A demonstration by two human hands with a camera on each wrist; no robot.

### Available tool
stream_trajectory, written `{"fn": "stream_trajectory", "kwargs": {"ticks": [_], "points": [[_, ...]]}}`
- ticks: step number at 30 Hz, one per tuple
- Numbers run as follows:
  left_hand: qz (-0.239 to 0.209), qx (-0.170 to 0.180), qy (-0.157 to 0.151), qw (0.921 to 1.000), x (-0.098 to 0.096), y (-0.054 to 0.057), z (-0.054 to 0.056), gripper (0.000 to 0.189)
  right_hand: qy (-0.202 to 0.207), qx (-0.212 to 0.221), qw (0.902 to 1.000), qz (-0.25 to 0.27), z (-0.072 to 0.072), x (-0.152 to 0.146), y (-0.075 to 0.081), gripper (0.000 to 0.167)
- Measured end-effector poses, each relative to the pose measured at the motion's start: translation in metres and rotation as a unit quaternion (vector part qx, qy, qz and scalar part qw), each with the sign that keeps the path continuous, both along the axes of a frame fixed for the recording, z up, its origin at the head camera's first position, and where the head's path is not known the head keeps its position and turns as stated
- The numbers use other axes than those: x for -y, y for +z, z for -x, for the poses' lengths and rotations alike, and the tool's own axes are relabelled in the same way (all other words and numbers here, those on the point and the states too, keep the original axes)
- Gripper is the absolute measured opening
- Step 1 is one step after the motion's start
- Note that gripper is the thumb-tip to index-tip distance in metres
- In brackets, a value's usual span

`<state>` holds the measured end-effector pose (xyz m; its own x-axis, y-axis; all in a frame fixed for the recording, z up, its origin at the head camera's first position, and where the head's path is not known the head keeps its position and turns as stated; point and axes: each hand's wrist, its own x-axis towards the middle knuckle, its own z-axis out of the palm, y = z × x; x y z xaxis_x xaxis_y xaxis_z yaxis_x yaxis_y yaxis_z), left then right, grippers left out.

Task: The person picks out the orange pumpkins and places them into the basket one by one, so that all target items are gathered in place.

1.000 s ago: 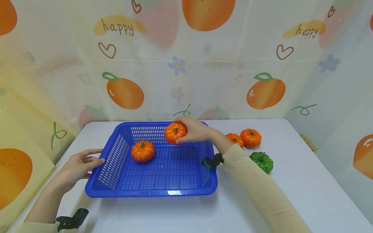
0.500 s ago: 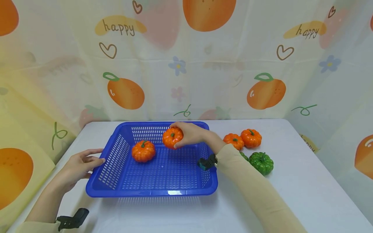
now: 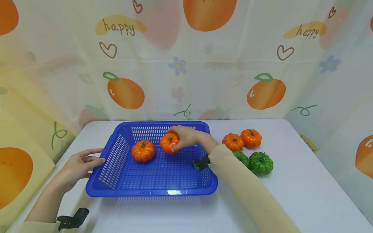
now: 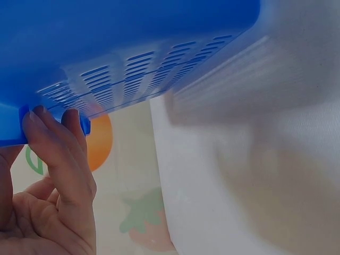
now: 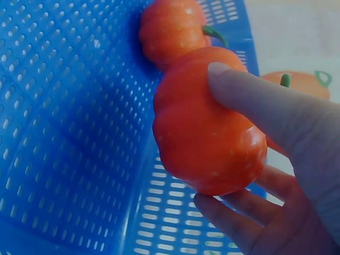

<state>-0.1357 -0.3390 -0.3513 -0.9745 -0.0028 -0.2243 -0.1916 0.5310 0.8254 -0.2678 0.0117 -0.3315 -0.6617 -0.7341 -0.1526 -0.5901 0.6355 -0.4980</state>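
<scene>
A blue plastic basket [image 3: 151, 193] with slotted walls stands on the white table. My left hand [image 3: 77, 166] grips its left rim, and in the left wrist view the fingers [image 4: 58, 143] curl up against the rim's underside. Inside the basket, near the back wall, my right hand [image 3: 187, 136] holds a small orange pumpkin [image 3: 168, 143] with a green stem. The right wrist view has the thumb on one side of this pumpkin [image 5: 204, 127] and the other fingers around its far side. Just left of it, a second orange pumpkin [image 3: 143, 151] rests in the basket.
Right of the basket, two orange pumpkins [image 3: 251, 138] sit side by side toward the back. Two green pumpkins [image 3: 261, 163] lie in front of them, one partly behind my right sleeve [image 3: 247, 184]. A printed cloth [image 3: 204, 64] hangs behind the table.
My right hand has moved left and down with its pumpkin, deeper into the basket and closer to the other pumpkin. More of the vegetables on the right now show. The left hand has stayed put.
</scene>
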Motion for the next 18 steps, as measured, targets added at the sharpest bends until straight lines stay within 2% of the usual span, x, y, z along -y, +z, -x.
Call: {"fn": "stream_trajectory", "kwargs": {"ticks": [18], "points": [[0.010, 0.007, 0.002, 0.9999, -0.001, 0.001, -0.001, 0.069, -0.014, 0.042, 0.9988, -0.021, 0.004, 0.005, -0.012, 0.065]]}}
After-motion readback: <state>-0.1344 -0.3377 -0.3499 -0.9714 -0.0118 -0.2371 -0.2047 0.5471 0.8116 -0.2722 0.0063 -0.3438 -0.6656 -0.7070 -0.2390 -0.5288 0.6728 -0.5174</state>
